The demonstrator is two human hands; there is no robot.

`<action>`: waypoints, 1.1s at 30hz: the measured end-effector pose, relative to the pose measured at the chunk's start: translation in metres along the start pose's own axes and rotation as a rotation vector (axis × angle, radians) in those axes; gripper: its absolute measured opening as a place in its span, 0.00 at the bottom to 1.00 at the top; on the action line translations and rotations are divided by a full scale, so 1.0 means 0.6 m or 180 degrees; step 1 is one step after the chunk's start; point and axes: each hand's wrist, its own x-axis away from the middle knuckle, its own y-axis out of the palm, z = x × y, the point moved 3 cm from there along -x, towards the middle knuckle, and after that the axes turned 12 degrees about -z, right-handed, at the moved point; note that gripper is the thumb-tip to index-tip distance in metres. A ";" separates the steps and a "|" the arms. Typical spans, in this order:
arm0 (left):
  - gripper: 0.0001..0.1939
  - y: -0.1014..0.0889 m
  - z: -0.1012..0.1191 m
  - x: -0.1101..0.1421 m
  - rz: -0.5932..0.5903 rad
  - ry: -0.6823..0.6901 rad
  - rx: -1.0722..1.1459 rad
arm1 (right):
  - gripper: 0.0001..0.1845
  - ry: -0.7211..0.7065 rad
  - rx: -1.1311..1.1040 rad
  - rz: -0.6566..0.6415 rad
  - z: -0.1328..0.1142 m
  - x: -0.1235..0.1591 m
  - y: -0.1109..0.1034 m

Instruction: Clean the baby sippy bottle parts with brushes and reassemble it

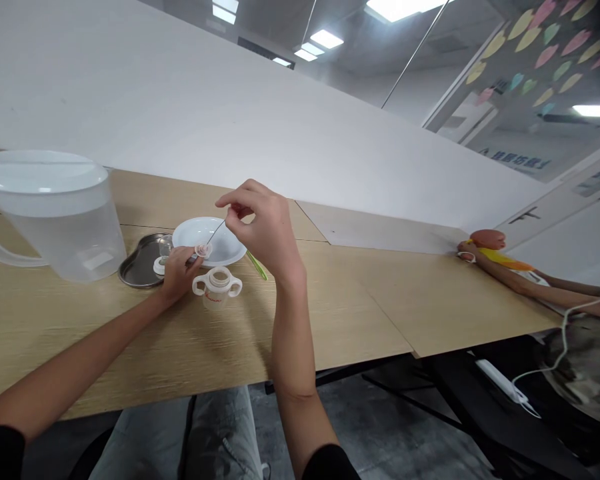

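My left hand (179, 275) is closed around a small round whitish bottle part (203, 251), its open side facing up. My right hand (263, 227) is raised above, with thumb and forefinger pinching a thin dark stick (215, 233). The stick slants down to the round part; its lower tip is too small to make out. Just behind the hands is a white bowl (193, 230). A baby bottle with two handles (216, 298) stands upright and uncapped in front of the bowl. A green handle (257, 265) lies by the bowl's right side, partly hidden.
A metal kidney tray (130, 272) left of my left hand holds a white cap (159, 266) and a clear piece. A large lidded plastic jug (75, 233) stands far left. At the right, another person's arms (510, 277) reach to a doll (497, 253).
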 end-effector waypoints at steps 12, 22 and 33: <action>0.15 0.002 -0.003 0.000 0.0023 -0.0029 0.0002 | 0.17 0.0148 0.0157 -0.0008 0.003 0.002 -0.006; 0.16 0.001 -0.004 -0.001 -0.0054 -0.0072 0.0065 | 0.15 0.0167 0.0212 -0.0562 -0.016 -0.001 0.013; 0.15 -0.002 -0.001 -0.004 -0.0052 -0.0113 0.0208 | 0.18 0.0212 0.0546 -0.1115 -0.027 -0.011 0.050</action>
